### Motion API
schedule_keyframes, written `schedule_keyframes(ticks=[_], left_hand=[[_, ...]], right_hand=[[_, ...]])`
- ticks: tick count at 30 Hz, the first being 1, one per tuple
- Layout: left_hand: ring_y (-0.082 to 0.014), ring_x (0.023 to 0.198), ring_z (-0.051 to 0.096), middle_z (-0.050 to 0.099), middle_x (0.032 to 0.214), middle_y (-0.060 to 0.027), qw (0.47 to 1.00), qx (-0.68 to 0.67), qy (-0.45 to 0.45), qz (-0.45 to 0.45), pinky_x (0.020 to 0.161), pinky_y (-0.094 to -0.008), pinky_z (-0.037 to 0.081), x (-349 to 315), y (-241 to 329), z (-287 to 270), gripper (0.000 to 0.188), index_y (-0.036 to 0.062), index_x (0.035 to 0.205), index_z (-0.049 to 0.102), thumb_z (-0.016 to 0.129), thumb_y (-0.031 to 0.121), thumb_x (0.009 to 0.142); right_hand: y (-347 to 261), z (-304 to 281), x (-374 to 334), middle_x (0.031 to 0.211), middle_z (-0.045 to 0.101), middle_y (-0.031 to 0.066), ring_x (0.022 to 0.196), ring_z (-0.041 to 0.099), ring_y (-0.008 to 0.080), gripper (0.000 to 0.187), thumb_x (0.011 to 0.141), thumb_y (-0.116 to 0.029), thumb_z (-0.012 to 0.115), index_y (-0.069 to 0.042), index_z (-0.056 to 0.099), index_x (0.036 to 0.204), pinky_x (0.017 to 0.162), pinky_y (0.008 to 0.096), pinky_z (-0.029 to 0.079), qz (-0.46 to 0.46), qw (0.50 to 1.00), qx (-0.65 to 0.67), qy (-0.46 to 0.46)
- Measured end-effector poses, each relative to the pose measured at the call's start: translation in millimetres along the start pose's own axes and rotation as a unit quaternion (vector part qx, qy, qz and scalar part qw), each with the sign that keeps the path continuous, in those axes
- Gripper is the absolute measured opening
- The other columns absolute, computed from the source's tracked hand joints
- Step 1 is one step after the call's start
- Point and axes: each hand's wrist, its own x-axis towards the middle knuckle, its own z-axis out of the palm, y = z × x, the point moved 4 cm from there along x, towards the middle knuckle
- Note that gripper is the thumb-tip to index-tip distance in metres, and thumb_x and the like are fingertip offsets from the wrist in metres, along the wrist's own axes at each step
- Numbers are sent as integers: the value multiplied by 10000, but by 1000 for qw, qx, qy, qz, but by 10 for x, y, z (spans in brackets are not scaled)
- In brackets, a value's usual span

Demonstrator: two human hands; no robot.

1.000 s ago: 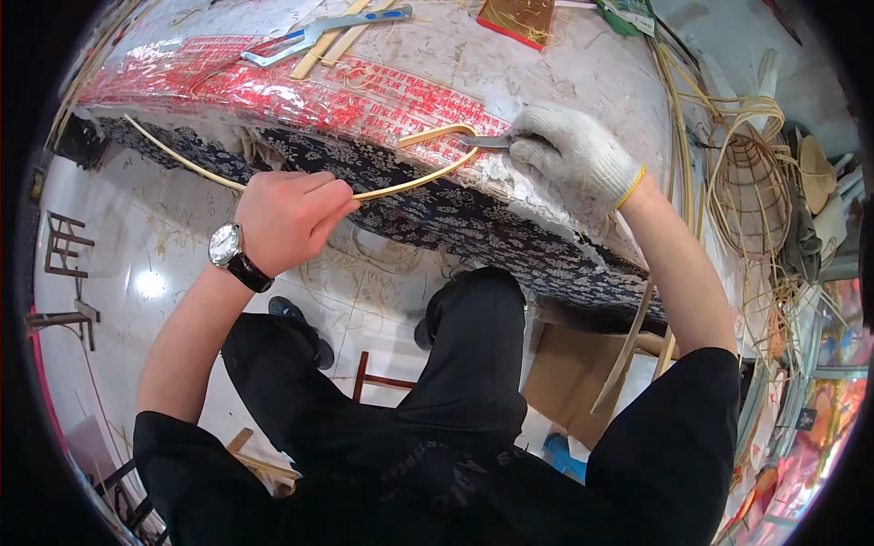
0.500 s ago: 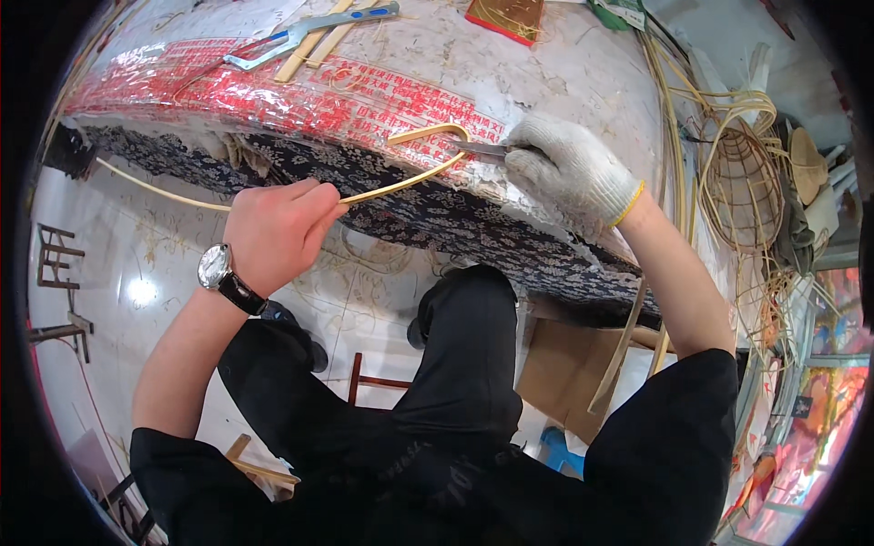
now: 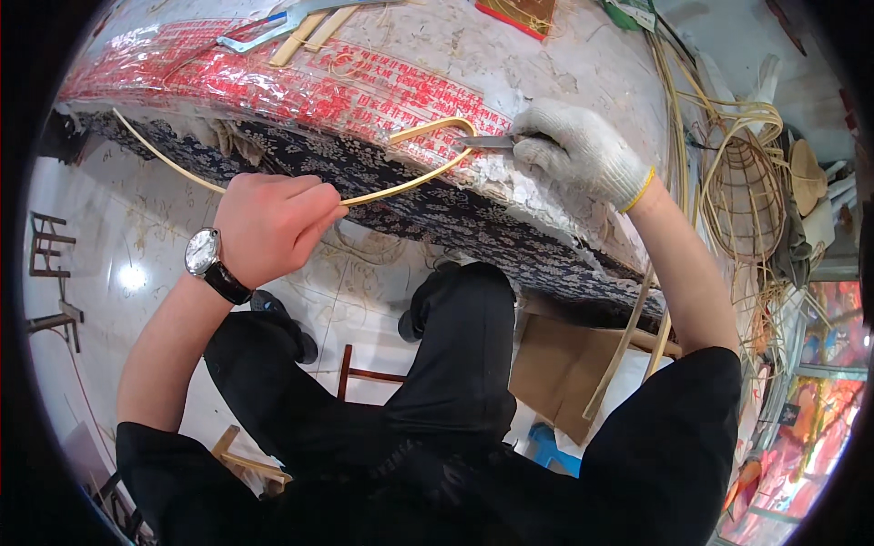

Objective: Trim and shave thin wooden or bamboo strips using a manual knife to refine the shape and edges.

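Note:
My bare left hand, a watch on its wrist, is closed round a thin pale bamboo strip. One end of the strip sticks out to the far left; the other runs right to the table edge and curls back in a hook over the tabletop. In a white knitted glove, my right hand grips a knife. Its blade lies at the bend of the strip, inside the hook; whether it cuts in cannot be told. The knife's handle is mostly hidden in the glove.
The table has a plastic-covered red-printed sheet and a dark floral cloth down its front. A hacksaw and flat wooden strips lie at the back. Right stand a woven basket frame and long strips; a cardboard box sits below.
The strip's free left end has swung upward. My left hand has shifted slightly, and the knife has turned a little at the bend. The whole view has shifted a little.

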Motion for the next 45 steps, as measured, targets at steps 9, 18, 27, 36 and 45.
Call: schedule_keyframes(ticks=[9,18,27,36,45], left_hand=[[-294,588,603,554,684,-61,1000,-12,-12,-2,509,-412,459,26,5,13,197,100,779,562,697,186,893],[-305,599,609,551,693,-71,998,-2,2,-56,517,-423,465,-20,99,23,200,93,787,552,680,184,912],[-312,597,613,562,694,-70,998,24,0,-50,505,-428,466,-15,117,-14,196,98,811,552,659,205,935],[-320,585,607,576,691,-67,999,17,-14,-46,494,-435,462,-14,126,15,184,104,823,563,652,211,943],[-323,599,610,582,695,-67,998,6,-16,-52,508,-432,470,-5,114,34,182,106,825,567,650,214,946]], right_hand=[[81,1,77,885,675,151,830,664,334,219,901,-186,715,-44,678,1063,746,398,528,-22,1000,-17,8],[68,-14,80,896,681,155,834,670,337,216,903,-190,713,-45,678,1059,744,401,530,-11,1000,-25,4],[51,-14,81,860,691,138,802,677,326,198,901,-203,716,-67,696,1043,723,405,537,-17,998,-45,35],[90,-11,164,894,695,142,824,679,340,199,900,-233,720,-86,706,1034,734,416,543,-7,998,-44,38],[156,5,221,881,684,153,817,675,339,213,901,-199,720,-65,697,1065,738,403,540,-17,999,0,34]])
